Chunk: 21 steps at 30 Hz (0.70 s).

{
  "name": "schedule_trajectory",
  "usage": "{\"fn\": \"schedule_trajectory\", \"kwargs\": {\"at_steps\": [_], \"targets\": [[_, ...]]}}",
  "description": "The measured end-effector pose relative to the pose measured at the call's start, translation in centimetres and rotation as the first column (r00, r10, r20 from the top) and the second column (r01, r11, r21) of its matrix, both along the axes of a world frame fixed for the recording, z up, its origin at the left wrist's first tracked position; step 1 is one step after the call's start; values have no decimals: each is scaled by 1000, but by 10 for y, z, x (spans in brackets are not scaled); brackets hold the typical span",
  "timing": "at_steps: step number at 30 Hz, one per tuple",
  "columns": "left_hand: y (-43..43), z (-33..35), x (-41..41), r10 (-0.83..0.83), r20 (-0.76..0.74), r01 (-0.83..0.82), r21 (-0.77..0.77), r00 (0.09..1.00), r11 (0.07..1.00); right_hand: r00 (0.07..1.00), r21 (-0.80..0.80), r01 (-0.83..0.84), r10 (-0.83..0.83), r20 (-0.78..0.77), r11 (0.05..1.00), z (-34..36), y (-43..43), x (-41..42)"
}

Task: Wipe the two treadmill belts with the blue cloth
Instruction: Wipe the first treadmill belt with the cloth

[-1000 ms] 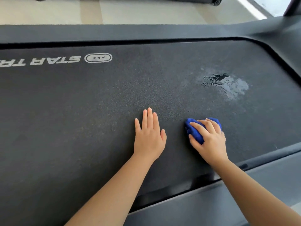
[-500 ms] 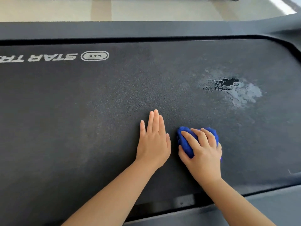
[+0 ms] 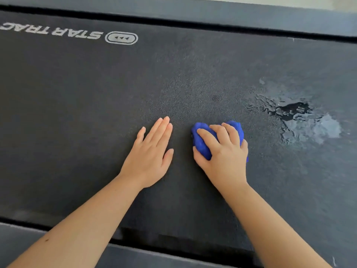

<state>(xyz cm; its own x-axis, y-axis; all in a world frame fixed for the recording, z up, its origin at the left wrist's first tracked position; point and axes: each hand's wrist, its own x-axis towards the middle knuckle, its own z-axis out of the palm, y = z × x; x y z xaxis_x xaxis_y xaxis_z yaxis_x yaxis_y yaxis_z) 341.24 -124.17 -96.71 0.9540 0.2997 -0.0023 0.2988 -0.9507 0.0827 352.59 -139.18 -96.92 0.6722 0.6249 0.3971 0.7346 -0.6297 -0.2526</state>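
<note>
Only one treadmill belt (image 3: 77,113) is in view, so this looks like the first half of the job at most, and that half is not finished. The blue cloth (image 3: 201,146) sits bunched into a wad near the middle of the belt. The right hand (image 3: 224,157) grasps it, fingers curled over the top and thumb tucked along its near side, pressing it down on the rough black surface. The left hand (image 3: 150,155) lies released and flat on the belt just beside it, at nine o'clock from the cloth, fingers straight and holding nothing; it seems to serve as a brace. At about two o'clock from the cloth, near but apart, a wet patch (image 3: 301,120) glistens with a dark blot in it, not yet wiped. The belt toward the printed logo (image 3: 121,38), at eleven o'clock, shows no plain sign either way of wiping. So the patch, probably the rest of this belt, and the whole second belt, which is out of view, are left to do.
</note>
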Motion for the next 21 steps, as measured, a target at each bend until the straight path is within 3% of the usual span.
{"fn": "schedule_trajectory", "kwargs": {"at_steps": [6, 11, 14, 17, 19, 21], "targets": [[-1, 2, 0, 6, -6, -7, -26, 1000, 1000, 999, -40, -17, 16, -36, 999, -1, -58, -93], [0, 0, 0, 5, 1, -5, -48, 1000, 999, 997, -89, -78, 77, -11, 993, -1, -79, -71], [0, 1, 0, -8, -14, 8, -54, 1000, 998, 980, -48, 194, -196, -25, 980, 2, -114, -52], [0, 0, 0, -12, -13, 11, -71, 1000, 997, 883, 2, 465, -464, -65, 885, 6, -122, -51], [0, 1, 0, -13, -10, 12, -81, 1000, 997, 835, 19, 546, -542, -93, 838, 7, -100, -64], [0, 2, 1, -12, -6, 12, -83, 1000, 997, 870, 18, 488, -485, -83, 873, 7, -67, -90]]}}
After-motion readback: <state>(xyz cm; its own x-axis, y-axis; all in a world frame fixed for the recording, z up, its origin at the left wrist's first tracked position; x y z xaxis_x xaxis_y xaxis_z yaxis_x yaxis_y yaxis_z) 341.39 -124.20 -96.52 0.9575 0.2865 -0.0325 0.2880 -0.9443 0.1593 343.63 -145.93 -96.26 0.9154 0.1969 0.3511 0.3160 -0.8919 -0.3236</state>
